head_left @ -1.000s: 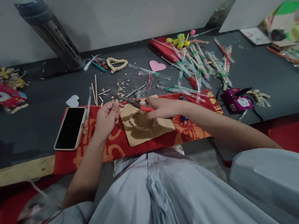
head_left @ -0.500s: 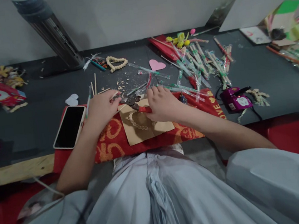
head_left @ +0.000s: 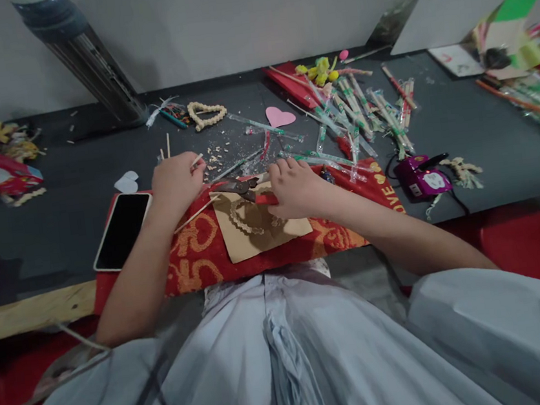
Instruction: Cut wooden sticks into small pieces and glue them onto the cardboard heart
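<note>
My left hand (head_left: 177, 184) is closed around a thin wooden stick (head_left: 196, 162) whose end pokes out past the fingertips. My right hand (head_left: 297, 188) grips pliers by their red handles (head_left: 266, 199), palm down. The dark jaws (head_left: 238, 186) point left, a little apart from my left fingers. Below the pliers lies a piece of brown cardboard (head_left: 241, 248), bearing a heart outline made of small pale pieces (head_left: 243, 224), partly hidden by my right hand. Another slim stick (head_left: 196, 213) rests across the red cloth (head_left: 195, 276) beside the cardboard.
A phone (head_left: 124, 232) lies left of my forearm. Beyond my hands are wood crumbs (head_left: 216, 158), a finished-looking heart frame (head_left: 206, 114), a pink paper heart (head_left: 280, 116) and several wrapped sticks (head_left: 354, 108). A purple glue-gun-like device (head_left: 422, 178) stands right; a tall bottle (head_left: 88, 60) behind.
My left hand has shifted up and left, away from the plier jaws, still with a stick. My right hand has rolled palm down around the pliers. The view has shifted slightly.
</note>
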Demonstrator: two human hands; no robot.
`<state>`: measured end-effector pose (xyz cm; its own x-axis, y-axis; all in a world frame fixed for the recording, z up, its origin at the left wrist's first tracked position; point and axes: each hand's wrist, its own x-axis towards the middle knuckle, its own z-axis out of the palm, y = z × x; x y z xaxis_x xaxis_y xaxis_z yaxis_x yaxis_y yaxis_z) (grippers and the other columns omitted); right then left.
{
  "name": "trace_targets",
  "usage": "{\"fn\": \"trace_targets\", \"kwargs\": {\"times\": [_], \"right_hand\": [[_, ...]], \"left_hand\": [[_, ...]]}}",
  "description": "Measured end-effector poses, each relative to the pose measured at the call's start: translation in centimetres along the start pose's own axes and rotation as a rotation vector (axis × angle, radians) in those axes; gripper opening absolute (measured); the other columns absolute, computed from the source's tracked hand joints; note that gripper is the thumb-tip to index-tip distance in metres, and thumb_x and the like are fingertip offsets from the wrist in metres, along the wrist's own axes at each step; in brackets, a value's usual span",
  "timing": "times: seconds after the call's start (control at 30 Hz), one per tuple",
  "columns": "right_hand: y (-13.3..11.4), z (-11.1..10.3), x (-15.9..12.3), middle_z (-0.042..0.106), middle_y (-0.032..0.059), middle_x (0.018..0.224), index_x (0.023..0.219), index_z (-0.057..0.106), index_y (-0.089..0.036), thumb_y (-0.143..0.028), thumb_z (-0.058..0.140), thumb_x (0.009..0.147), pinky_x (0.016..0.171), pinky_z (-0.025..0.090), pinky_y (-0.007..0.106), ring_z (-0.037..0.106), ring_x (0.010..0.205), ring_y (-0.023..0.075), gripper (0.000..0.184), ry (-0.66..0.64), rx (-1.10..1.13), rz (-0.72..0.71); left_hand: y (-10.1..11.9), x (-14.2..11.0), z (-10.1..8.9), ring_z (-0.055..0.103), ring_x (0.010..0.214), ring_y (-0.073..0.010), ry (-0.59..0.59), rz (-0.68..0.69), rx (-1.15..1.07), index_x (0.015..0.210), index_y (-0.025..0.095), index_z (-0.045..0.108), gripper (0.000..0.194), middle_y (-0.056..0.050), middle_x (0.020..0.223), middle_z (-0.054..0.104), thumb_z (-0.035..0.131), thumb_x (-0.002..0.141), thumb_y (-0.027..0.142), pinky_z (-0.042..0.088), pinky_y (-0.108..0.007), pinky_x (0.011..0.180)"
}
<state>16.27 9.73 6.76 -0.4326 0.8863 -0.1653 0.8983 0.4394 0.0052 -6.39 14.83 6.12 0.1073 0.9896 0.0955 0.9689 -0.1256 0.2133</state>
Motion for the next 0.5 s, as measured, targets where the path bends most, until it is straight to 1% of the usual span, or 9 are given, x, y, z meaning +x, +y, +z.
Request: {"fn": "trace_targets", "kwargs": {"times": [0.07,0.13,0.2,0.27,0.37,0.43,0.5], "right_hand": [[0.5,0.1,-0.4,0.055,0.0231,0.109,0.107,0.046,-0.008,-0.046,0.056,0.071,0.085,0.040,0.048,0.050,0.102,0.0383,0.054,-0.017,0.011,0.016],[1.1,0.2,-0.8,0.055,0.0238,0.110,0.108,0.046,-0.007,-0.048,0.056,0.071,0.086,0.040,0.048,0.050,0.104,0.0391,0.056,-0.026,0.044,0.027],[1.7,0.3,-1.2,0.055,0.0235,0.111,0.107,0.046,-0.008,-0.048,0.055,0.072,0.087,0.040,0.048,0.050,0.105,0.0389,0.054,-0.022,0.092,0.033],[2.3,0.3,-1.4,0.055,0.0226,0.111,0.105,0.045,-0.010,-0.046,0.053,0.074,0.088,0.039,0.048,0.051,0.106,0.0378,0.048,-0.028,0.151,0.029],[2.8,0.1,-1.7,0.056,0.0209,0.109,0.101,0.044,-0.012,-0.042,0.050,0.076,0.085,0.042,0.044,0.052,0.104,0.0350,0.039,-0.069,0.290,0.012],[2.9,0.0,-1.9,0.056,0.0189,0.106,0.099,0.043,-0.014,-0.040,0.048,0.075,0.080,0.043,0.041,0.054,0.099,0.0324,0.036,-0.092,0.404,-0.005],[2.7,-0.1,-2.1,0.056,0.0168,0.103,0.097,0.043,-0.014,-0.039,0.048,0.074,0.076,0.044,0.039,0.055,0.094,0.0301,0.034,-0.104,0.497,-0.020]], "left_hand": [[-0.6,0.5,0.2,0.061,0.078,-0.0254,-0.015,-0.002,-0.026,0.104,0.020,0.069,0.032,-0.010,0.081,0.068,0.051,0.081,0.034,0.041,-0.034,0.070],[-1.0,0.7,0.4,0.061,0.079,-0.0249,-0.036,0.009,-0.074,0.115,0.019,0.065,0.040,-0.009,0.082,0.068,0.054,0.079,0.033,0.041,-0.034,0.072],[-1.3,0.7,0.7,0.059,0.076,-0.0223,-0.050,0.007,-0.137,0.119,0.017,0.062,0.043,-0.008,0.082,0.067,0.053,0.079,0.031,0.042,-0.032,0.071],[-1.4,0.4,1.1,0.056,0.070,-0.0180,-0.068,-0.018,-0.241,0.115,0.015,0.062,0.039,-0.008,0.083,0.067,0.048,0.082,0.030,0.042,-0.029,0.069],[-1.2,-0.4,1.6,0.049,0.058,-0.0119,-0.121,-0.050,-0.542,0.104,0.014,0.064,0.036,-0.008,0.085,0.065,0.037,0.088,0.031,0.040,-0.025,0.059],[-0.9,-1.1,1.8,0.046,0.054,-0.0101,-0.135,-0.041,-0.761,0.099,0.014,0.063,0.037,-0.006,0.080,0.063,0.035,0.090,0.036,0.037,-0.022,0.053],[-0.3,-2.0,1.7,0.045,0.053,-0.0097,-0.120,-0.028,-0.877,0.095,0.015,0.063,0.036,-0.004,0.074,0.060,0.038,0.089,0.040,0.036,-0.021,0.050]]}}
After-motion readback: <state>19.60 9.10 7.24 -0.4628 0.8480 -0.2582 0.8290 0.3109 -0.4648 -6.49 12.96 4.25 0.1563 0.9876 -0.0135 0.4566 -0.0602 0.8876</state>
